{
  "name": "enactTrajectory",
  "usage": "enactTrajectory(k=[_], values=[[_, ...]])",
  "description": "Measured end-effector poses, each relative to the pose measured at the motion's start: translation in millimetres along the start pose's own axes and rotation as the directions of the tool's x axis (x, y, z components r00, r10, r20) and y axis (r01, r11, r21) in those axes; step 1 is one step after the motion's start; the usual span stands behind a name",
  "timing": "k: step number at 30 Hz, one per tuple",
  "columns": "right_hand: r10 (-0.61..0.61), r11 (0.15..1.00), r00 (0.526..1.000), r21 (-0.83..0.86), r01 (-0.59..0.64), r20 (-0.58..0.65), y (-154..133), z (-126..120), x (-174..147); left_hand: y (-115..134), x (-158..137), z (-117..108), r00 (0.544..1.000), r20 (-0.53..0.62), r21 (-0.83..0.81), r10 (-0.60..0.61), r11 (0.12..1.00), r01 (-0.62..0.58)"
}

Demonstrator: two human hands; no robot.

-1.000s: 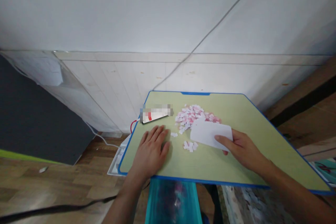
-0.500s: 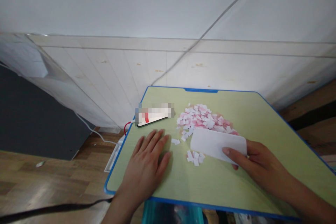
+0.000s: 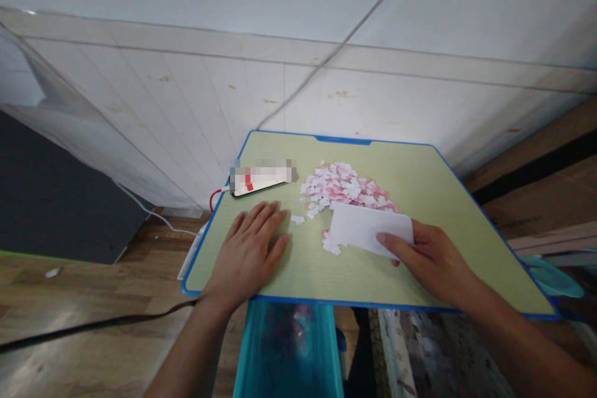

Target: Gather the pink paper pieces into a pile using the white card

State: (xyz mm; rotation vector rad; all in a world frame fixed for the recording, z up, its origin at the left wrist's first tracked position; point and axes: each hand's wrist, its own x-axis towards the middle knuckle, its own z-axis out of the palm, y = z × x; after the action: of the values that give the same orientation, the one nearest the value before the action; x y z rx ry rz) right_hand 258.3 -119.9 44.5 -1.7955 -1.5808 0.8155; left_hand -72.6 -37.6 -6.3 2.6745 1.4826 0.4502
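Observation:
My right hand [image 3: 431, 255] grips the right end of a white rectangular piece that looks like folded paper or card [image 3: 361, 229], thumb on top. Behind this piece spreads a heap of small pink and white paper scraps [image 3: 345, 185] on a pale green tabletop [image 3: 298, 277]. A smaller cluster of white scraps [image 3: 331, 245] is partly hidden under its left end. My left hand [image 3: 249, 249] rests palm down on the table's left side, fingers stretched out and holding nothing. One or two loose scraps [image 3: 297, 219] lie just right of its fingertips.
A phone [image 3: 259, 183], partly blurred out, lies at the table's left edge with a red and white cable [image 3: 215, 196] attached. Blue edging rims the table, and a white wall [image 3: 186, 99] stands behind. Below the front edge is a teal plastic bin [image 3: 289, 348].
The camera view has tilted down, showing more of the bin. My right hand has brought the white piece over the small cluster, covering part of it. My left hand stays flat.

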Motion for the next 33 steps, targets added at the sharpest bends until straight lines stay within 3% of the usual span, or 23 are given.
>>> enactTrajectory(k=[7,10,18,24,29,33], values=[[0.028,1.000,1.000,0.007,-0.028,0.004,16,-15,-20,7,0,-9,1.000,0.027,-0.004,0.001,1.000,-0.001],[0.036,0.999,0.997,-0.012,-0.037,-0.070,19,-21,-29,9,0,-11,1.000,0.024,-0.016,-0.004,1.000,0.004],[-0.006,0.999,0.996,0.041,0.010,-0.092,20,-19,-42,10,-1,-8,1.000,0.004,-0.016,-0.009,1.000,0.009],[0.047,0.993,0.975,0.112,-0.023,-0.215,26,-27,-53,8,-2,-2,1.000,-0.007,-0.019,-0.028,0.999,0.028],[0.040,0.997,0.990,0.078,-0.030,-0.132,32,-29,-61,8,2,-2,0.999,-0.034,-0.033,-0.034,0.999,0.033],[0.090,0.989,0.963,0.140,-0.055,-0.256,46,-44,-68,16,18,-7,0.995,-0.085,-0.085,-0.050,0.995,0.043]])
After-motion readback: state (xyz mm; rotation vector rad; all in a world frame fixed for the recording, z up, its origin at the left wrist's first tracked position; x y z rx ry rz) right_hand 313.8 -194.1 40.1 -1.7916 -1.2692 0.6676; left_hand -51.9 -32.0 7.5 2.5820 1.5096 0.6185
